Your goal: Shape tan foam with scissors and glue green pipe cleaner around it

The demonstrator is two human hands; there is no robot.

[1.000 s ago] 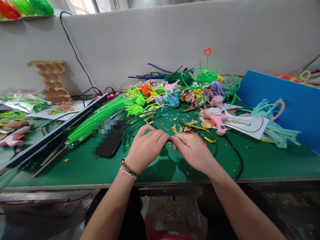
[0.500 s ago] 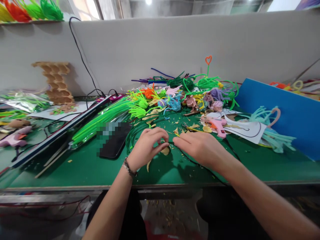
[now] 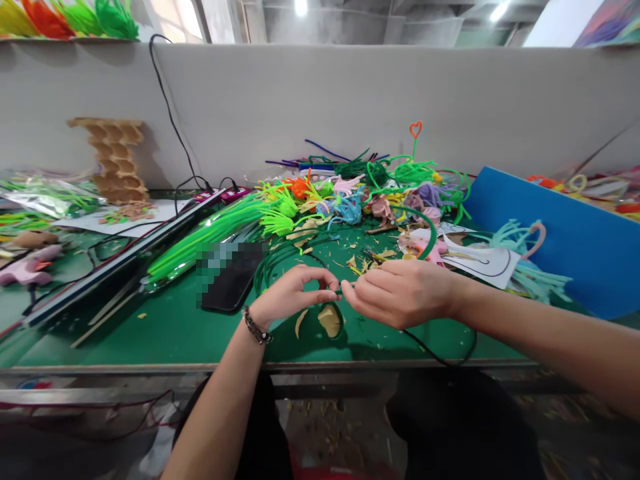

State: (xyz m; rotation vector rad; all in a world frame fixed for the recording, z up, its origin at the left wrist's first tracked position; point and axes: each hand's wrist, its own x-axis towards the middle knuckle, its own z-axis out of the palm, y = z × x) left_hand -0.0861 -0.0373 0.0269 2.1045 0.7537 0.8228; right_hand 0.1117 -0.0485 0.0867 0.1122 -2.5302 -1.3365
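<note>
Over the green table, my left hand (image 3: 305,291) and my right hand (image 3: 395,291) meet almost fingertip to fingertip. Both are closed in a pinch on a thin dark green strand, which looks like a pipe cleaner (image 3: 431,230). Its length arcs up behind my right hand; the short piece between the fingers is mostly hidden. Behind my left hand lies a loose coil of dark green strands (image 3: 265,263). Just below the fingers, a tan rounded piece (image 3: 330,321) rests on the table beside a curved tan scrap (image 3: 301,323).
A phone (image 3: 235,280) and bagged bright green pipe cleaners (image 3: 200,243) lie left. Colourful pipe-cleaner flowers (image 3: 345,203) are heaped at the back. A pink glue gun (image 3: 436,251), papers (image 3: 483,259) and a blue board (image 3: 555,240) are right; a black cord (image 3: 425,348) runs near the front edge.
My right hand has turned and risen slightly, and the green strand now arcs up behind it. My left hand is slightly lower. The tan piece below shows more fully.
</note>
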